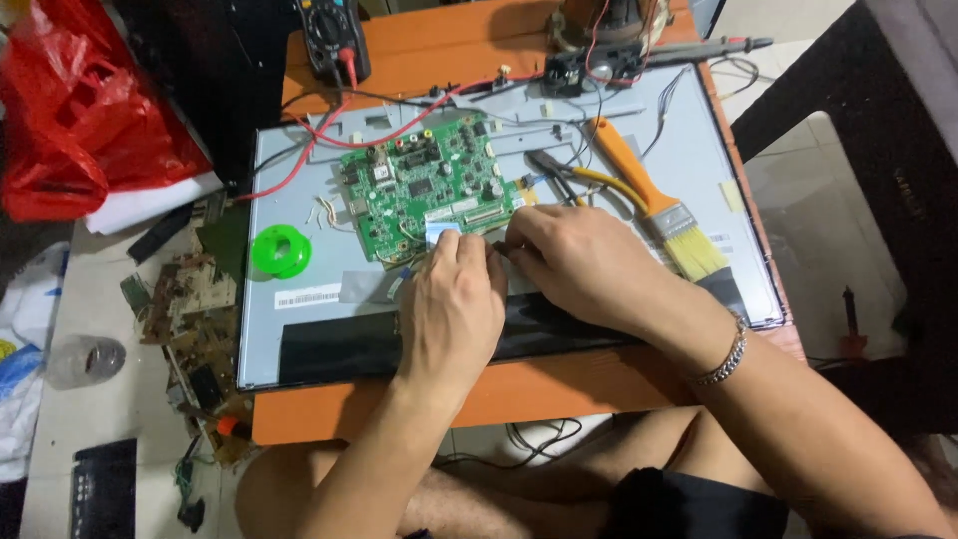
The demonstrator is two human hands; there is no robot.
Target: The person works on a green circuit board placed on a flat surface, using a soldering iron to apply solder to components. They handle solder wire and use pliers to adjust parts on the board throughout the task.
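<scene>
We pinch something small with both our left hand [451,299] and right hand [569,265], fingers curled, at the green circuit board's [429,190] lower edge; it lies flat on the panel back [699,160], steadying our grip

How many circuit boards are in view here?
3 at least. A green circuit board lies on the grey panel, just above both hands. Two bare brownish boards, one above the other, lie off the table's left edge. More may be hidden in that pile.
</scene>
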